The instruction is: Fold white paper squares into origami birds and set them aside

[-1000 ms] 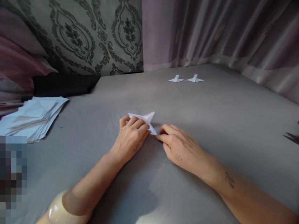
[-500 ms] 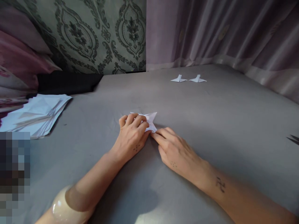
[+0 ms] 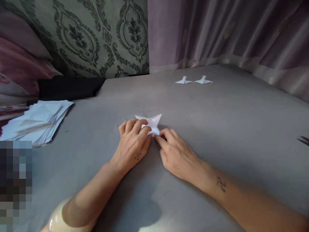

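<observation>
A white folded paper with pointed corners lies on the grey sheet in front of me. My left hand rests over its left side, fingers curled and touching it, and covers part of the paper. At the paper's near right corner, my right hand is closed, with its index fingertip and thumb area pressed at the edge. The right thumb is mostly hidden. Two small folded paper shapes like birds, one on the left and one on the right, stand farther back.
A stack of white paper sheets lies at the left, before a folded black cloth. Dark pointed blades show at the right edge. Patterned wall and a pinkish curtain border the back of the grey surface.
My left hand has slid slightly left, uncovering more of the folded paper. The right hand has shifted a little left along its near corner. The view has moved slightly.
</observation>
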The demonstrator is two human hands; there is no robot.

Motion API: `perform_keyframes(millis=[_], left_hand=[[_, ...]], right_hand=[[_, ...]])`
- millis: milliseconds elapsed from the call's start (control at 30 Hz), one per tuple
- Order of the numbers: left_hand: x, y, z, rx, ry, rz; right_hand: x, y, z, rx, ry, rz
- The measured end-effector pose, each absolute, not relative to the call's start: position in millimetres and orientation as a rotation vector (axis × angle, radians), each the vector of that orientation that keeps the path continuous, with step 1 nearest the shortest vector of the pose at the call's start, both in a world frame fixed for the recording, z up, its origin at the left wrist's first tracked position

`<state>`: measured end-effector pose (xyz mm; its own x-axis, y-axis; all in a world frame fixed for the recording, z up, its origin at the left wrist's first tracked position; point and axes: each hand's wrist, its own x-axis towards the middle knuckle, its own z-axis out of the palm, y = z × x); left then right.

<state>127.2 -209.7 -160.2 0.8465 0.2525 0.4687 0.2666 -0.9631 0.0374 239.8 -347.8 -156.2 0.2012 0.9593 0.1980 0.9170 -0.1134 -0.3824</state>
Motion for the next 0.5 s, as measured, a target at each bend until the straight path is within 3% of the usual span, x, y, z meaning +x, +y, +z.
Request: perform_keyframes(millis=[500], left_hand=[[126.9,-215.7,-152.7,-2.977,-0.494,-0.826]], right_hand=[[241.5,-343.5,-157.8,-2.096,-1.794,0.061]])
